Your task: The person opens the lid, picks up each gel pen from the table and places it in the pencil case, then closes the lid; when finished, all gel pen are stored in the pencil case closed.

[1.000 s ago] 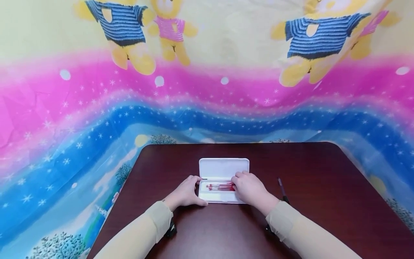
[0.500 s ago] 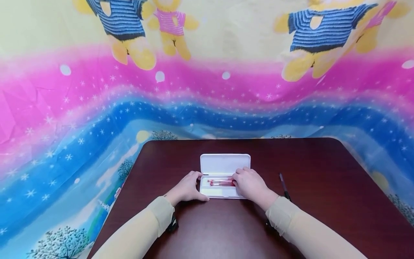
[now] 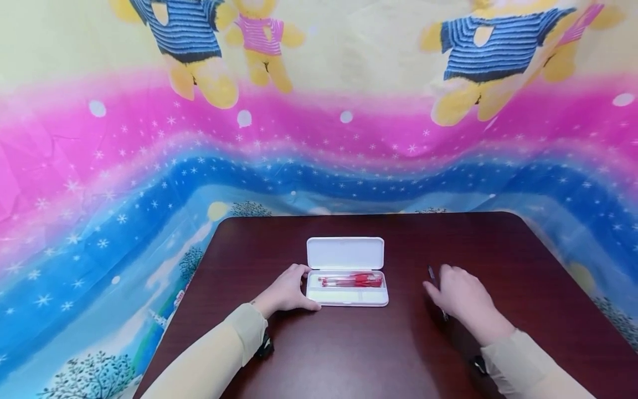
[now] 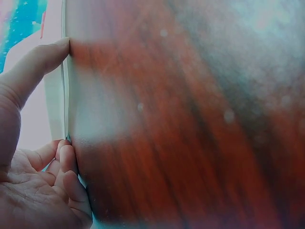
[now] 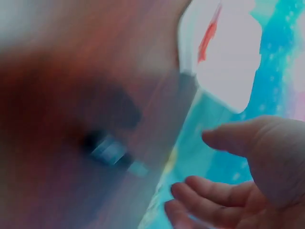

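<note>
An open white pencil case [image 3: 347,303] lies on the table with its lid [image 3: 345,253] tilted back. Several red pens [image 3: 351,280] lie in its rear compartment. My left hand [image 3: 288,288] holds the case by its left end, thumb at the front corner and fingers at the back; in the left wrist view the thumb [image 4: 45,59] touches the case's edge. Over a black pen [image 3: 431,273] to the right is my right hand [image 3: 463,293], partly covering it. In the right wrist view its fingers [image 5: 209,200] are spread from the thumb, apart from the blurred pen [image 5: 109,150].
The dark brown table [image 3: 319,354] has a glossy top and rounded far corners. Behind it and along its sides hangs a printed cloth [image 3: 319,138] with bears and snowflakes.
My right hand has let go of the red pens in the case and moved right to the black pen. The left hand stays at the case.
</note>
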{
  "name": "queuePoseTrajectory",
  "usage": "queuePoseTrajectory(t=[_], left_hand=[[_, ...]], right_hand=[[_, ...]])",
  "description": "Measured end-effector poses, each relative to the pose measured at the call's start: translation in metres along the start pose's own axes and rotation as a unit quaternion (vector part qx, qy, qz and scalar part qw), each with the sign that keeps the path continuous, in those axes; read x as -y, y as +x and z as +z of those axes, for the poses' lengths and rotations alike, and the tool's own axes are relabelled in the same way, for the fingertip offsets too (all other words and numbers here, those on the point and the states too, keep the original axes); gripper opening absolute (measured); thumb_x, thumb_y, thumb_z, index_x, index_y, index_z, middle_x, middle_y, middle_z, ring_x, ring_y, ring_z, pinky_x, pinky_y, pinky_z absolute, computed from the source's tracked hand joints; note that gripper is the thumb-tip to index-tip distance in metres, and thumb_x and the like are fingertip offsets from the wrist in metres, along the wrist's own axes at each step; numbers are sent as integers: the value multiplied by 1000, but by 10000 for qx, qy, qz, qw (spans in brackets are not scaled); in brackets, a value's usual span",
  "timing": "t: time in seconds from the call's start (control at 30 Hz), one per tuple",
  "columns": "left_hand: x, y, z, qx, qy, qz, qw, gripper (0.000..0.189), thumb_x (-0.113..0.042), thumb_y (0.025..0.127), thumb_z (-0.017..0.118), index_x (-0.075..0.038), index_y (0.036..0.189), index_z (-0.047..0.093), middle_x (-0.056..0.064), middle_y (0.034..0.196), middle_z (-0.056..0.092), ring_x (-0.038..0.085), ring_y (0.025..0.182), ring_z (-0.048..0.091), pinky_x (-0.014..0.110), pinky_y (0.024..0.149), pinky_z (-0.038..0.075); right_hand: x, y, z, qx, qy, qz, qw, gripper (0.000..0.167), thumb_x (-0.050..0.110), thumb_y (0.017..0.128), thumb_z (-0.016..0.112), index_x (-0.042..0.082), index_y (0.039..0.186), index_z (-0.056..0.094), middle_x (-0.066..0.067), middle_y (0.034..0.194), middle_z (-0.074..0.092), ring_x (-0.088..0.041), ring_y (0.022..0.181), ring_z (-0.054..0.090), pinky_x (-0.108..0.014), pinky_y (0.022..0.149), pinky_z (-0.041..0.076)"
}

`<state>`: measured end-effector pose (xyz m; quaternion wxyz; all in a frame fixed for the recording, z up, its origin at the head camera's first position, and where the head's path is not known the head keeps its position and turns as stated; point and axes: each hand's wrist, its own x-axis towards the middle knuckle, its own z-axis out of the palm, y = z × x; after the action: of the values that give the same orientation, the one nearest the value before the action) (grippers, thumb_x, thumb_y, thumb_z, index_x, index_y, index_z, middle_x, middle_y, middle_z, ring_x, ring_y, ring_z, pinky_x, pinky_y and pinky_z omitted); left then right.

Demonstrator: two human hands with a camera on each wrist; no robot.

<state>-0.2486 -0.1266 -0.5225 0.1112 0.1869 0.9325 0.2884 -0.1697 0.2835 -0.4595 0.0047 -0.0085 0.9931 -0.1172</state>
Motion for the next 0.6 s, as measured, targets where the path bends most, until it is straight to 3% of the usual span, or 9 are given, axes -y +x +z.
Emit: queuePoseTrajectory(t=[0.1,0.17,0.37,0.6], left_hand=[[1,0,-1,-12,28,-10,10000,98,-51,69,102,-6,145,60,7,130,64,19,112,61,42,103,55],[2,0,-2,-16,27,-17,10000,98,-51,69,103,-6,144,60,7,130,63,18,111,61,41,103,55],[3,0,-1,-10,10,-31,10000,98,-51,69,102,-6,144,60,6,129,63,19,111,61,41,103,55],[1,1,0,36,-9,-12,10000,98,-53,70,102,-7,144,59,6,129,63,18,110,60,41,103,55]], right_hand=[[-20,-11,2,670,233,378,9968,46,43,103,74,-1,95,61,-12,78,61,-24,66,59,-41,61,51],[-27,-15,8,839,406,504,9944,46,45,103,74,1,95,61,-9,76,60,-21,64,56,-37,60,47],[-31,-18,21,570,496,484,9960,47,47,102,75,3,92,62,-7,74,61,-21,64,54,-36,59,44],[-33,-15,27,598,542,657,9946,43,44,103,74,6,87,62,-6,72,60,-21,62,54,-35,58,42]])
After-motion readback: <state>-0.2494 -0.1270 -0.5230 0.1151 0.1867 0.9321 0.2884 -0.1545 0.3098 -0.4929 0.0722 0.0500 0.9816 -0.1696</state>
